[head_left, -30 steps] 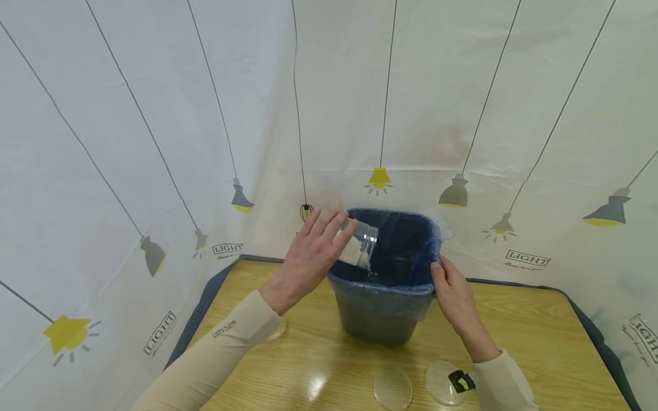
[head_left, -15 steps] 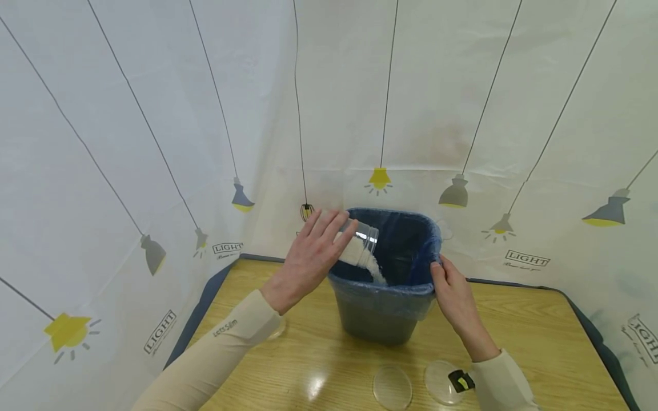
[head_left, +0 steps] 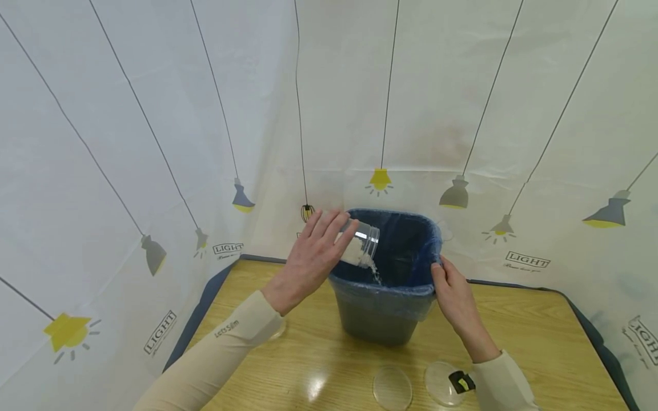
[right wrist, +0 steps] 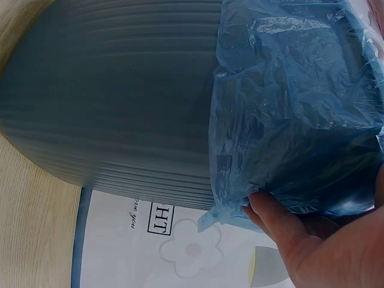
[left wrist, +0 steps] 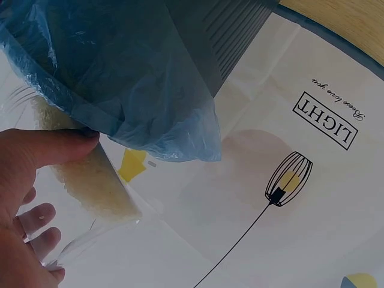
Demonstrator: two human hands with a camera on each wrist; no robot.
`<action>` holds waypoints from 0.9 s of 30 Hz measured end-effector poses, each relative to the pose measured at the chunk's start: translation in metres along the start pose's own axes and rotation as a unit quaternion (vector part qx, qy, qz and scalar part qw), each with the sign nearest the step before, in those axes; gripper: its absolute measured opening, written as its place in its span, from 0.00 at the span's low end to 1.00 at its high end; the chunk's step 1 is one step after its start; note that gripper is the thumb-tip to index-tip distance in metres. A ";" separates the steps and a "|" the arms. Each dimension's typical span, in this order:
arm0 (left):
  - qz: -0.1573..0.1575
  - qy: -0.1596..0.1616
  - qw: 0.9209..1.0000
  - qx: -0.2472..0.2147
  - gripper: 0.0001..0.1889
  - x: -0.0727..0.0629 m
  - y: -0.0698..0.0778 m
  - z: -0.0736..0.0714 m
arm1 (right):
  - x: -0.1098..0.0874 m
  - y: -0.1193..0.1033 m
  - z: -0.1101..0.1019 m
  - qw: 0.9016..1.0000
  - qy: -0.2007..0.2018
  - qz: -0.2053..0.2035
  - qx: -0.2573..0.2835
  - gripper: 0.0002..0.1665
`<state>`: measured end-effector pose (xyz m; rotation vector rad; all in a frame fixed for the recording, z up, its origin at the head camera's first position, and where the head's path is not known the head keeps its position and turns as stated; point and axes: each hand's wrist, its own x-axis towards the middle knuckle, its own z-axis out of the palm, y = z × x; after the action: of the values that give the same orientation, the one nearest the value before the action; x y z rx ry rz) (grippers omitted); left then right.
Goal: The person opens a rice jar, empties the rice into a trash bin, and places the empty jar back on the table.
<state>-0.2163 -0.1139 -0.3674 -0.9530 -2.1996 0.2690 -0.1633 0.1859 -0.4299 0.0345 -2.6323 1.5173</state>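
My left hand point(head_left: 316, 251) grips a clear jar point(head_left: 366, 238), tipped with its mouth down to the right over a grey trash bin point(head_left: 377, 319). White grains, perhaps rice point(left wrist: 96, 186), lie along the jar's lower side, and a thin stream of them falls into the bin. A blue plastic bag point(right wrist: 288, 102) lines the bin and folds over its rim. On the bin's right side my right hand point(head_left: 454, 291) holds the rim and the bag, thumb on top and fingers outside. The bin's bottom is hidden from view.
Two clear round lids point(head_left: 393, 388) lie on the wooden table point(head_left: 308, 365) in front of the bin, the right one partly behind a black wrist device point(head_left: 461, 381). Another clear round piece point(head_left: 277, 330) is partly under the left forearm. A lamp-printed sheet point(head_left: 339, 114) stands behind.
The flow from the jar grew from a few grains to a thick stream, and is thinner now. Both hands and the bin hold nearly the same place.
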 end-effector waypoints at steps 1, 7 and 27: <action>0.001 -0.003 1.000 0.002 0.35 0.000 0.000 0.000 | 0.000 0.000 0.000 1.000 0.000 0.000 -0.001 0.38; 0.007 -0.015 1.000 0.003 0.36 -0.001 0.001 0.000 | 0.000 0.000 0.000 1.000 -0.001 0.004 -0.003 0.38; 0.012 -0.018 1.000 0.006 0.36 -0.001 0.001 -0.002 | 0.001 0.000 0.000 1.000 -0.006 0.012 0.003 0.39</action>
<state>-0.2138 -0.1145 -0.3673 -0.9748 -2.2175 0.3124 -0.1641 0.1862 -0.4301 0.0139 -2.6473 1.5376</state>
